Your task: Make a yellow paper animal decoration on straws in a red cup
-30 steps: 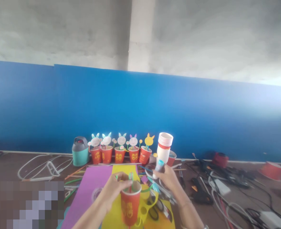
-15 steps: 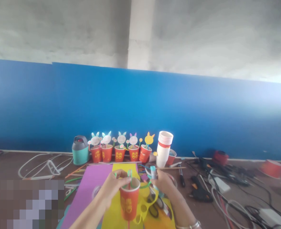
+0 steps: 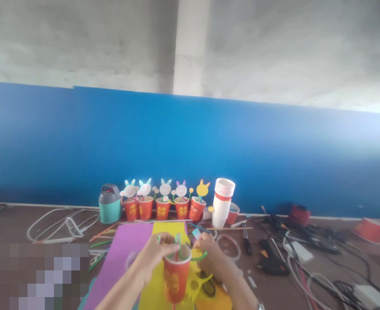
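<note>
A red paper cup point(image 3: 177, 282) with gold characters is upright in front of me, a thin red straw showing inside it and below its base. My left hand point(image 3: 164, 249) is at its rim, finger and thumb pinched on a bent green stem point(image 3: 178, 237) that rises from the cup. One arm of the stem point(image 3: 200, 257) sticks out to the right. Beside the cup, my right hand point(image 3: 209, 249) is closed around a small tube with a light-blue end point(image 3: 196, 233), tilted to the left. Its fingers partly hide the tube.
Purple paper point(image 3: 112, 267) and yellow paper point(image 3: 151, 284) lie underneath. Several red cups with animal faces point(image 3: 163, 209) line the back beside stacked white cups point(image 3: 221, 209). A teal container point(image 3: 109, 211) stands left; a glue gun point(image 3: 272, 260) and tangled cables point(image 3: 309, 275) lie right.
My right hand has moved a little left and down, tipping the blue-ended tube from upright to leaning left. My left hand and the cup stay almost in place.
</note>
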A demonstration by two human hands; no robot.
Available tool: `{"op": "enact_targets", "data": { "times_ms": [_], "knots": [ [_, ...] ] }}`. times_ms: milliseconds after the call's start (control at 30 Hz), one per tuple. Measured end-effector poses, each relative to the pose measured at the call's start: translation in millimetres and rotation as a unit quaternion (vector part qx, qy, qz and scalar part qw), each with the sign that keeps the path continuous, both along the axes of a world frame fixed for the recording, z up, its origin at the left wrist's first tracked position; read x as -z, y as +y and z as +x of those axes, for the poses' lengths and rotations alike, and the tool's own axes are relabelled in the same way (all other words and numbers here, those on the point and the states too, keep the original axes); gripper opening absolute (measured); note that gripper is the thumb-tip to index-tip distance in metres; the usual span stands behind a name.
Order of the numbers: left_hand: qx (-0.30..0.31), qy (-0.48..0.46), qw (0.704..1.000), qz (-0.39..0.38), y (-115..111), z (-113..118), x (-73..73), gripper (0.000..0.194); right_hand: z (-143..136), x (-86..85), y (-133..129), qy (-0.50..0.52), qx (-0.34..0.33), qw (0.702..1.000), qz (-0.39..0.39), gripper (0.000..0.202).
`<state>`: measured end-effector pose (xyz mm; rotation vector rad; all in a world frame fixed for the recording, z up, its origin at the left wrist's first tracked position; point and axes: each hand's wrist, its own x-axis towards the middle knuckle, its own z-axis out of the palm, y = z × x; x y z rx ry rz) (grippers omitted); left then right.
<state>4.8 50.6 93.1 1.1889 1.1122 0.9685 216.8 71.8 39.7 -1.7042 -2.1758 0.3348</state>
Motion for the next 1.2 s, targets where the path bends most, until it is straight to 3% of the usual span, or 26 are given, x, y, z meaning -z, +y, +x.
{"op": "enact_targets", "data": {
  "times_ms": [133, 200, 300, 400, 633, 833, 1033, 1200],
  "knots": [
    [0.018, -0.042, 0.998, -0.052, 2.2, 1.4, 5.6, 0.027, 3.9, -17.6, 3.2, 0.104, 0.013, 0.994, 0.012, 0.008],
    [0.029, -0.059, 0.995, -0.075, 3.0, 2.6, 7.6, 0.029, 6.2, -28.6, 4.1, 0.165, 0.017, 0.986, 0.001, 0.014],
    [0.036, -0.078, 0.992, -0.092, 3.0, 5.1, 9.8, 0.032, 7.4, -42.6, 1.8, 0.315, 0.048, 0.948, 0.016, 0.018],
    [0.024, -0.080, 0.993, -0.086, 2.0, 7.7, 12.0, 0.036, 4.2, -53.6, -4.9, 0.387, 0.068, 0.919, 0.031, 0.015],
    [0.018, -0.040, 0.996, -0.079, 0.8, 10.2, 17.6, 0.038, -14.4, -70.6, -21.2, 0.565, 0.034, 0.824, -0.031, 0.038],
    [0.037, -0.044, 0.995, -0.080, 3.9, 11.4, 22.6, 0.030, -24.8, -71.4, -23.8, 0.550, -0.044, 0.831, -0.071, 0.039],
    [0.040, -0.067, 0.994, -0.076, 1.3, 13.1, 19.2, 0.031, -28.5, -68.9, -25.5, 0.510, -0.059, 0.856, -0.066, 0.031],
    [0.040, -0.071, 0.993, -0.089, -1.8, 14.2, 14.6, 0.031, -30.7, -68.7, -26.0, 0.507, -0.056, 0.857, -0.072, 0.028]
  ]
}}
